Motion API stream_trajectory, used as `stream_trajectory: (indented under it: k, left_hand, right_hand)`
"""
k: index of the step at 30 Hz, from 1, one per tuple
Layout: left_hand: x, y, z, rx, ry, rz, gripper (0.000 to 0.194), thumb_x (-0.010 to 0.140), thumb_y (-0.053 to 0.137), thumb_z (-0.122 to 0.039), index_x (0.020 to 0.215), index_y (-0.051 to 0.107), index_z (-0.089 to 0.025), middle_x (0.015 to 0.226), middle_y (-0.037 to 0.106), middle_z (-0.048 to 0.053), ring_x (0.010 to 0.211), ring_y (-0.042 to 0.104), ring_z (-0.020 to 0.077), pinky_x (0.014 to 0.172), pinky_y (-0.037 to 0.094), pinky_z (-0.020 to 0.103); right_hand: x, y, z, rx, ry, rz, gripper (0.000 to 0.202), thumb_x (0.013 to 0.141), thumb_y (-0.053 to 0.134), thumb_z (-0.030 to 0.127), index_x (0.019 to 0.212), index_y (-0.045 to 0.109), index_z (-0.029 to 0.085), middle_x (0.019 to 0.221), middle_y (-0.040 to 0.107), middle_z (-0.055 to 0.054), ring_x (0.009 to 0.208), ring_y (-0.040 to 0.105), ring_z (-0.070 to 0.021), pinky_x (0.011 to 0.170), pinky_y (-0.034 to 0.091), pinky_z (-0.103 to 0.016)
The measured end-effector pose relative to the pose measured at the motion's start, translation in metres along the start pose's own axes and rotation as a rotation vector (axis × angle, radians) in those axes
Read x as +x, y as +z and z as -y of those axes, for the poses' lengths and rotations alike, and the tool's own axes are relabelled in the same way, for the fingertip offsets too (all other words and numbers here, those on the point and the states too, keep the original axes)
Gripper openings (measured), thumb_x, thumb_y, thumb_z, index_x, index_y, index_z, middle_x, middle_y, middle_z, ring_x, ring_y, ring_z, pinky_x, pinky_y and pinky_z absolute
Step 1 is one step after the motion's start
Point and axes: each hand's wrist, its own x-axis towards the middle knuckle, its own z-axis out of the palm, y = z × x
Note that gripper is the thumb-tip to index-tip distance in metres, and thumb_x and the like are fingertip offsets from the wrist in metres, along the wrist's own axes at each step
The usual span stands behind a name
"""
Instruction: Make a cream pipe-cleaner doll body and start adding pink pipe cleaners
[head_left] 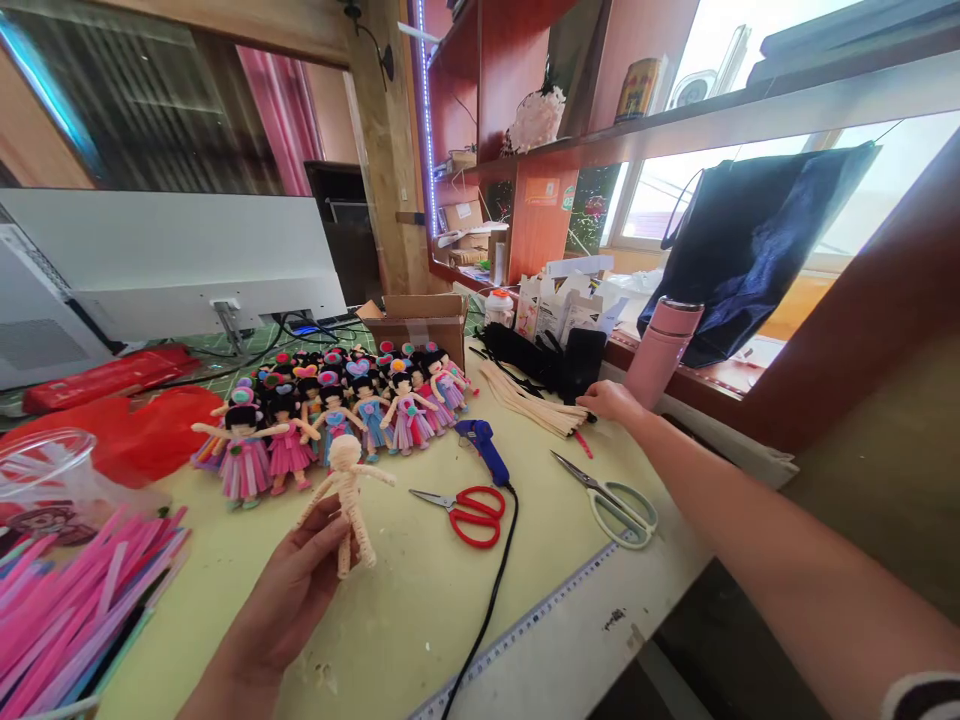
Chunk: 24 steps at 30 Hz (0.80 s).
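Note:
A plain cream doll body [347,490] with head, arms and legs is held upright between the thumb and fingers of my left hand [311,560]. My right hand [611,402] reaches to the far right of the table, its fingertips closed at the end of a bundle of cream pipe cleaners [529,400]; what they pinch is too small to make out. A pile of black material [551,355] lies just behind the bundle. Between my hands are a blue glue gun [486,452], red-handled scissors [474,515] and pale green-handled scissors [621,512].
Rows of finished dolls in colourful dresses [360,400] stand at the back, before a cardboard box [420,325]. Pink and purple strips [82,620] fill the left front corner. A pink bottle [664,350] stands at right. A ruler [540,618] and black cord cross the front.

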Motion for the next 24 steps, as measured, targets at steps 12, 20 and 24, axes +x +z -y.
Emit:
stream_trajectory:
  k: [12, 20, 24]
  left_hand:
    - [0.001, -0.001, 0.002, 0.003, -0.009, 0.028, 0.041, 0.056, 0.084, -0.012, 0.094, 0.07, -0.017, 0.076, 0.071, 0.001, 0.058, 0.061, 0.0115, 0.054, 0.052, 0.02]
    - [-0.003, 0.0, 0.0, 0.012, -0.008, 0.019, 0.036, 0.057, 0.084, -0.013, 0.09, 0.071, -0.017, 0.072, 0.069, -0.001, 0.055, 0.059, 0.0098, 0.054, 0.051, 0.02]
    - [-0.001, 0.0, 0.0, 0.007, 0.0, 0.023, 0.036, 0.056, 0.084, -0.013, 0.089, 0.071, -0.017, 0.072, 0.069, -0.001, 0.054, 0.058, 0.0094, 0.053, 0.05, 0.019]
  right_hand:
    - [-0.003, 0.023, 0.015, 0.054, -0.23, 0.03, 0.024, 0.096, 0.058, 0.032, 0.113, 0.066, 0.017, 0.121, 0.065, -0.008, 0.109, 0.063, -0.0214, 0.095, 0.052, -0.044]
    - [0.005, 0.024, 0.034, 0.025, -0.143, -0.033, 0.033, 0.096, 0.058, 0.035, 0.124, 0.06, 0.019, 0.128, 0.061, -0.01, 0.108, 0.062, -0.0221, 0.091, 0.054, -0.044]
    - [0.006, 0.027, 0.044, 0.016, -0.187, 0.008, 0.03, 0.096, 0.058, 0.035, 0.121, 0.062, 0.019, 0.125, 0.062, -0.009, 0.105, 0.063, -0.0211, 0.089, 0.055, -0.042]
